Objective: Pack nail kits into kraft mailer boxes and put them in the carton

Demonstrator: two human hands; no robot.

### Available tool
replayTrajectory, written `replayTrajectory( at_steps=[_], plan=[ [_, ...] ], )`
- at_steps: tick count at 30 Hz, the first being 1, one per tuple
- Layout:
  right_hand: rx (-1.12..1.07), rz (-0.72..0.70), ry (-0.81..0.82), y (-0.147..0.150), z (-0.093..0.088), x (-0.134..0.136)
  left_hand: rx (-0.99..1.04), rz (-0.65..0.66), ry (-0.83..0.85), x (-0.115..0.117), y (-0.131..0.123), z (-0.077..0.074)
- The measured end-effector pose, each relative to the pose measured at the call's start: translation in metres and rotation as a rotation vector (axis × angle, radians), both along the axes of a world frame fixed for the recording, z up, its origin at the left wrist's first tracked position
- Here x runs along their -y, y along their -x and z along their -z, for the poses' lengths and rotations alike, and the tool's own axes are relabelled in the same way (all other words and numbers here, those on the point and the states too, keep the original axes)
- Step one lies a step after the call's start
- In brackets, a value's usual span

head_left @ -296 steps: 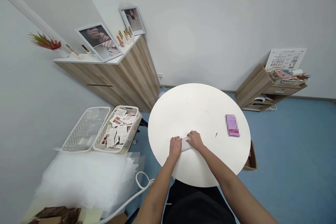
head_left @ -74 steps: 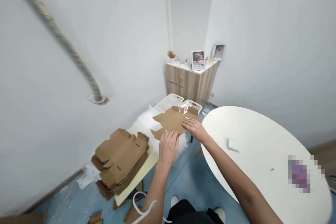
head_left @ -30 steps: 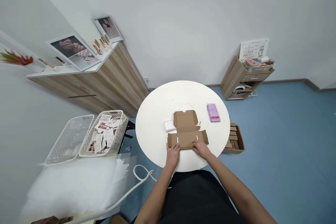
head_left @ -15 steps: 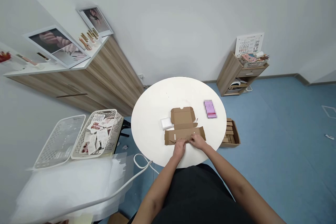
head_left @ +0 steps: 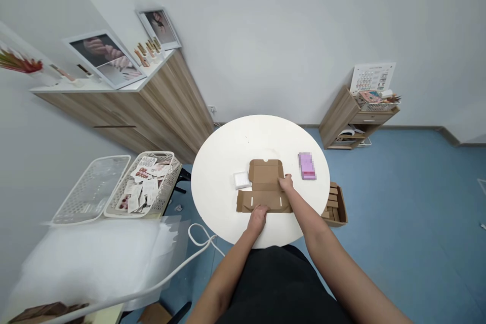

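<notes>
Flat kraft cardboard mailer blank (head_left: 264, 187) lying on the round white desk (head_left: 216, 182), lid panel toward the far side, long flap toward the body. Left hand (head_left: 258, 218) on the near flap, fingers (head_left: 255, 210) close together and curled down onto the cardboard. Right hand (head_left: 286, 183) at the blank's right side, by the lid panel, fingers (head_left: 283, 178) bunched narrow against the edge; grip or mere press, impossible to tell for either hand. Right forearm across the blank's near right corner, partly hiding it. Just left of the blank, a small white packet (head_left: 242, 180); to the right, well beside it, a pink packet (head_left: 307, 166), blurred. Past the desk edge, on the floor, a cardboard tray of brown pieces (head_left: 334, 205). To the left, a white lattice basket of printed cards (head_left: 142, 185) next to a second lattice basket (head_left: 91, 190), with a white cable (head_left: 197, 237) looping below.
</notes>
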State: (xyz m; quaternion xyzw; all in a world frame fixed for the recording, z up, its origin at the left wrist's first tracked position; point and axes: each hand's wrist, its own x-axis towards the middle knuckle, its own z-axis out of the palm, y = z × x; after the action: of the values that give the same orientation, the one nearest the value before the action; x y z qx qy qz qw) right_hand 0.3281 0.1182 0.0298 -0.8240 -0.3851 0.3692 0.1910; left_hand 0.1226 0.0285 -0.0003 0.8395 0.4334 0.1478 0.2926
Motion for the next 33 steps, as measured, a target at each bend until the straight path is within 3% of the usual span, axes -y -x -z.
replayTrajectory(
  at_steps=[10,17,20,25,33],
  plan=[
    [-0.002,-0.039,0.017,0.005,0.001,0.006,-0.134,0.048,-0.060,0.005,-0.002,-0.006],
    [-0.043,-0.122,-0.070,0.011,-0.004,0.028,-0.265,0.312,-0.265,-0.006,-0.011,-0.026],
    [-0.048,-0.141,-0.081,0.014,-0.005,0.032,-0.284,0.259,-0.319,-0.012,-0.015,-0.031],
    [-0.044,-0.152,-0.051,0.013,-0.007,0.031,-0.335,0.004,-0.258,-0.019,-0.011,-0.024],
    [0.024,-0.155,-0.080,0.009,-0.018,0.038,-0.363,0.002,-0.186,-0.027,-0.005,-0.005]
  ],
)
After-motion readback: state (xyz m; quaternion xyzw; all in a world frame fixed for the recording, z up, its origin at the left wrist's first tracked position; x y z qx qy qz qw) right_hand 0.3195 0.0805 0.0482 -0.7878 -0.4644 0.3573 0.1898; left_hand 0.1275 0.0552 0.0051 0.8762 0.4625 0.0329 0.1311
